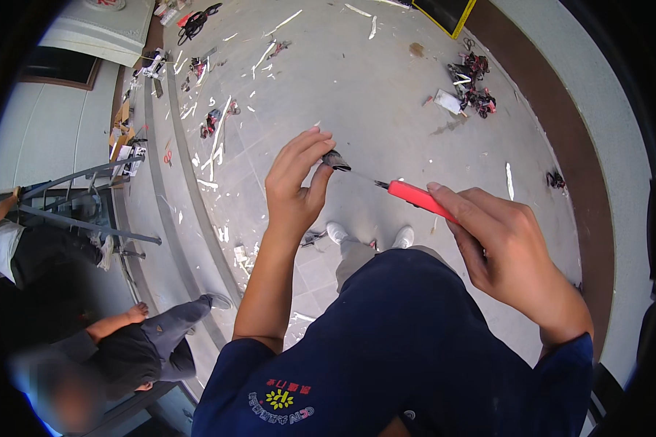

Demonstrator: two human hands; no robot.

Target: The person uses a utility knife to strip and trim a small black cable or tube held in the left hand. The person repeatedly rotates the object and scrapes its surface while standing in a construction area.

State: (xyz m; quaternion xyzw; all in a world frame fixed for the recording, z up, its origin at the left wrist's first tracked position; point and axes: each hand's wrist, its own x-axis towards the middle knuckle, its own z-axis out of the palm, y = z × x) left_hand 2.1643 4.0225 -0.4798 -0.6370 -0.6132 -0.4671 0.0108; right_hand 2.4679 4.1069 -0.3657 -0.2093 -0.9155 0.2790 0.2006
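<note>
The left hand [293,182] is raised in front of the chest, its grip narrow: thumb and fingertips pinch a small dark, curled scrap [335,160] at its left end, so that the free end points right, toward the blade. The right hand [506,244] is wrapped firmly around the handle of a red utility knife [414,195], forefinger laid along the top, which looks meant to steady the thin blade; the tip reaches to, or just short of, the scrap, and I cannot tell whether they touch. Both are held in the air, well above the grey tiled floor [386,95], probably so that the cut can be watched closely.

Below, the person's own white shoes [337,231] stand on the tiles. White strips and shavings [219,138] lie scattered on the floor to the left and far side, with a cluster of red and black tools [474,87] far right. At the near left another person [135,342] crouches beside a metal ladder [80,197].
</note>
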